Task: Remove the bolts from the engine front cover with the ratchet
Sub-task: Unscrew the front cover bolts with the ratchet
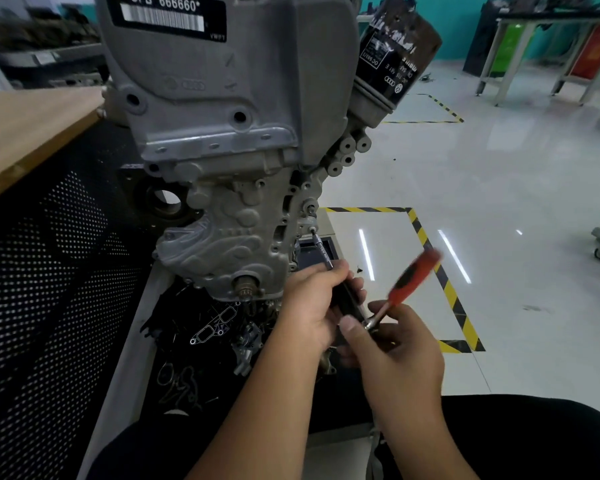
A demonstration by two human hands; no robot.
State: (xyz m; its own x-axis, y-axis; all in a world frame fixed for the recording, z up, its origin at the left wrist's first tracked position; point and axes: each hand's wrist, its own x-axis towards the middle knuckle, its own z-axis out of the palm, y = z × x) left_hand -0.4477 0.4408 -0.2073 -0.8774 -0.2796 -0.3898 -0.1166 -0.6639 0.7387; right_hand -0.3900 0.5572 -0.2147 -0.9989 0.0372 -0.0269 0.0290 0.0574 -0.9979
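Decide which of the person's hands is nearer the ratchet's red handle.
Right. The right hand holds the ratchet at its head, just below the red handle. The left hand grips the extension bar further left, toward the engine front cover.

There is only one view, from a wide-angle camera on the person's head. It looks forward and down, close to the left hand and right hand. Just beyond the hands stands the engine; the floor stretches far behind.
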